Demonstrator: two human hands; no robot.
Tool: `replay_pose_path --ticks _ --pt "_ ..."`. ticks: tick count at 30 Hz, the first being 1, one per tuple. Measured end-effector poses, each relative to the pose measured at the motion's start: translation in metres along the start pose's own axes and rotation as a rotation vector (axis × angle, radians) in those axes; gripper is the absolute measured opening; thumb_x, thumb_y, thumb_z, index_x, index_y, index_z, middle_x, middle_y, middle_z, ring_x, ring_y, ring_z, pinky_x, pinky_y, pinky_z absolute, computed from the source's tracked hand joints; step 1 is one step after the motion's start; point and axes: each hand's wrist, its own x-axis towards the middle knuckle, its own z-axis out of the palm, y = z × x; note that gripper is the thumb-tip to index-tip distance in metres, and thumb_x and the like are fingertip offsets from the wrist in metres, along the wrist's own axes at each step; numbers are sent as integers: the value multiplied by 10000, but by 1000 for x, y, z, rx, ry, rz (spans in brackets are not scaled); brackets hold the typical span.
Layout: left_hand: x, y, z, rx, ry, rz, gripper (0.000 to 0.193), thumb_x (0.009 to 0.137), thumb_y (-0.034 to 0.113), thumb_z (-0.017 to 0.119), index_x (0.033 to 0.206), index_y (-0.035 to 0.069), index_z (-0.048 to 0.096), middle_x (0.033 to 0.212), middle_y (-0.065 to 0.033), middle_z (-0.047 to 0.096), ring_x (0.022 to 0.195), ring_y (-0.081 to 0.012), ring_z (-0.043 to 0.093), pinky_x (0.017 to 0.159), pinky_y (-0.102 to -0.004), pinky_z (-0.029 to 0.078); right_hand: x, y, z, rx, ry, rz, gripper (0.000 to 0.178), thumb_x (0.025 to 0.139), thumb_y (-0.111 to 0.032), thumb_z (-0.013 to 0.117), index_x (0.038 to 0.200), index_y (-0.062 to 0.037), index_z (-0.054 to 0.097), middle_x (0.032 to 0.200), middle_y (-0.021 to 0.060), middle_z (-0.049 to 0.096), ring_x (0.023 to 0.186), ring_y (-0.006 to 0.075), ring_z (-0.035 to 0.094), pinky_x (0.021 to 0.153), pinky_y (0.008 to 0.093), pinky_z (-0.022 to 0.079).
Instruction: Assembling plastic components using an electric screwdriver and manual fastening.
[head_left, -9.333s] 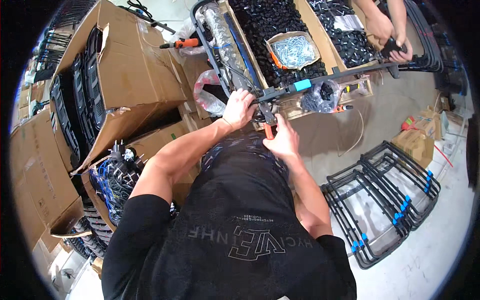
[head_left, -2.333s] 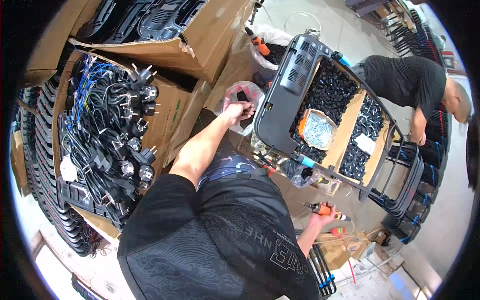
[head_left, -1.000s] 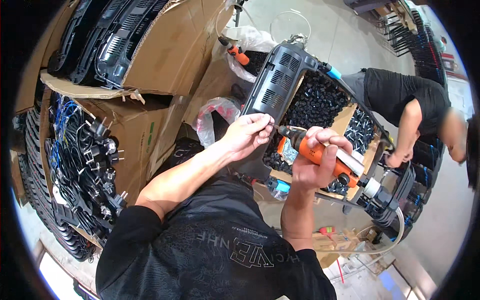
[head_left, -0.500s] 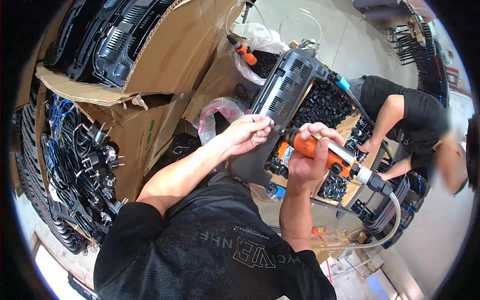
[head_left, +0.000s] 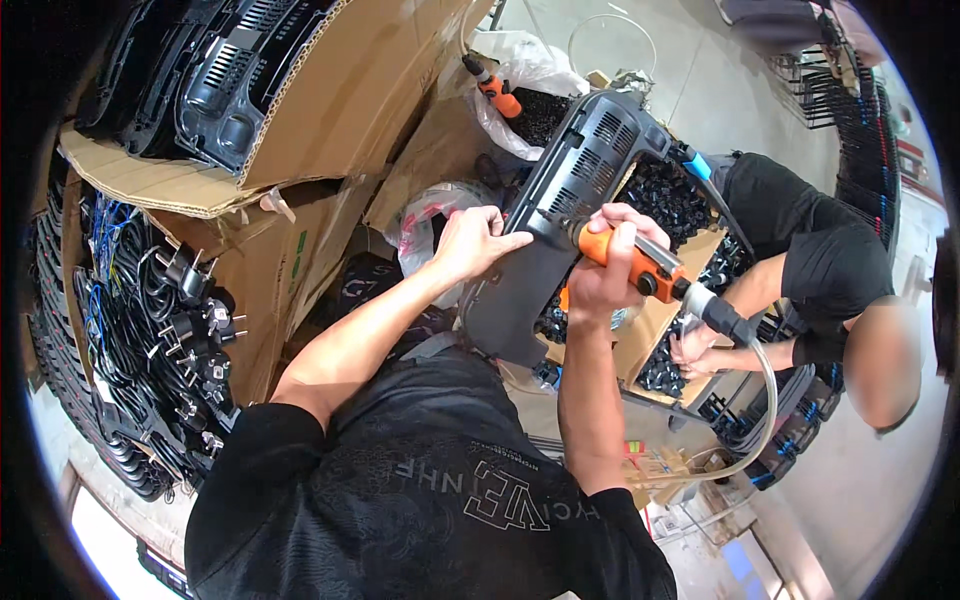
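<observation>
A long black plastic housing (head_left: 525, 285) with slotted vents lies across the middle of the view. Its left edge is gripped by my left hand (head_left: 472, 245), thumb stretched over the top and fingers curled at the side. My right hand (head_left: 612, 275) is wrapped around an orange-and-silver air screwdriver (head_left: 655, 268). The tool's nose reaches the housing beside the vents, to the right of my left thumb. Its bit and any screw are too hidden to make out. A clear air hose (head_left: 768, 400) curves down from the tool's back end.
Beyond the housing, black small parts (head_left: 665, 205) fill a cardboard-lined tray. A co-worker's hands (head_left: 692, 352) are at that tray. Another orange air screwdriver (head_left: 498, 95) hangs by a plastic bag of screws (head_left: 540, 118). Cardboard boxes (head_left: 350, 90) with housings and plugged cables (head_left: 150, 320) stand left.
My left hand has left the screwdriver's tip and taken hold of the housing's edge. The screwdriver's nose has come down onto the housing. The co-worker's hands have come together over the parts.
</observation>
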Motion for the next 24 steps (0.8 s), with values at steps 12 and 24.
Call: replay_pose_path --ticks 12,24 --pt "8 -16 10 -47 -2 -18 509 757 440 763 639 8 520 593 -102 569 570 -164 556 563 -348 453 2 11 8 17 -33 5 138 844 -20 564 975 11 532 904 199 624 699 190 584 711 323 503" --pt "3 -11 5 -42 -22 -40 522 756 459 764 632 12 523 591 -90 574 571 -159 555 575 -340 459 -3 23 13 -62 -120 26 136 850 25 575 973 3 523 903 185 628 709 184 589 697 305 506"
